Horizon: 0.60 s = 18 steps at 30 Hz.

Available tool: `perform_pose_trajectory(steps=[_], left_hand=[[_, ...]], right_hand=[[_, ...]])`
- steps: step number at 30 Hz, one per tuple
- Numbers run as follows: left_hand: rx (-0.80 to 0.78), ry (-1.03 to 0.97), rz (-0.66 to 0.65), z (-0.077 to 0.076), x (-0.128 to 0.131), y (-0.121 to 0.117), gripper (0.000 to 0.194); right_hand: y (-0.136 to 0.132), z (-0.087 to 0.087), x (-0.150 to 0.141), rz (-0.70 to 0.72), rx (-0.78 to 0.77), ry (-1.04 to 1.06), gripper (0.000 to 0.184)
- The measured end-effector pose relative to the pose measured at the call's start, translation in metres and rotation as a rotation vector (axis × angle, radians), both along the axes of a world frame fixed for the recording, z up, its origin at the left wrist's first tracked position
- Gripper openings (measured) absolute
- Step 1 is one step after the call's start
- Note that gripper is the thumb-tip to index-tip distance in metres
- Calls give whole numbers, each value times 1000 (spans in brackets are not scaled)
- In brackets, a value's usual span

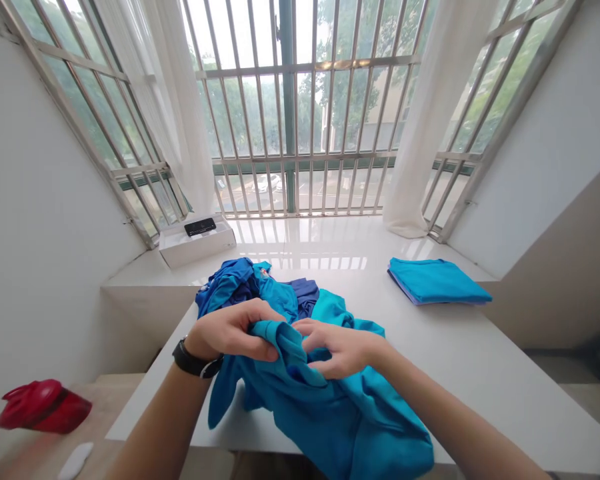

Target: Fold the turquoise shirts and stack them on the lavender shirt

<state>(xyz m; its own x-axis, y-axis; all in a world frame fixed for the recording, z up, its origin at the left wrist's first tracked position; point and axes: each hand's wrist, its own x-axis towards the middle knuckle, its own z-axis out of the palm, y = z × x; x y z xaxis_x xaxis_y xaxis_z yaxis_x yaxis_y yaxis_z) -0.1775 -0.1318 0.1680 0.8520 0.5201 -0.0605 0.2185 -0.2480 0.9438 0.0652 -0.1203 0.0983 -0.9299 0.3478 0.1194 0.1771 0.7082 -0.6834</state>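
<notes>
A teal garment (330,413) hangs crumpled over the near edge of the white table (480,360). My left hand (230,331), with a black watch on its wrist, is closed on a fold of the garment's upper edge. Just right of it, my right hand (337,347) pinches the same cloth, fingers curled in. Behind both hands lies a heap of blue and teal clothes (250,283).
A folded stack of teal clothes (437,280) lies at the table's right. A white box with a black device on it (195,240) sits on the window ledge at left. A red object (43,405) lies on the floor at lower left. Barred windows and curtains stand behind.
</notes>
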Motion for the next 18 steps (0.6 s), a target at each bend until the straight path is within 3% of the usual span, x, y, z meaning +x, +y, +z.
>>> perform_pose_trajectory(steps=[3, 7, 10, 12, 15, 18], left_hand=[[74, -55, -78, 16, -6, -10, 30], [215, -56, 62, 40, -23, -14, 24], [250, 63, 216, 51, -40, -3, 25], [257, 163, 296, 54, -50, 9, 29], [242, 202, 355, 48, -57, 25, 32], [227, 77, 365, 34, -53, 32, 31]], right_hand=[[-10, 0, -16, -14, 221, -69, 27], [6, 6, 7, -332, 447, -161, 43], [27, 23, 49, -558, 441, -65, 46], [34, 38, 75, -570, 369, 25, 38], [31, 59, 101, -599, 337, 158, 30], [19, 69, 105, -625, 265, 179, 28]])
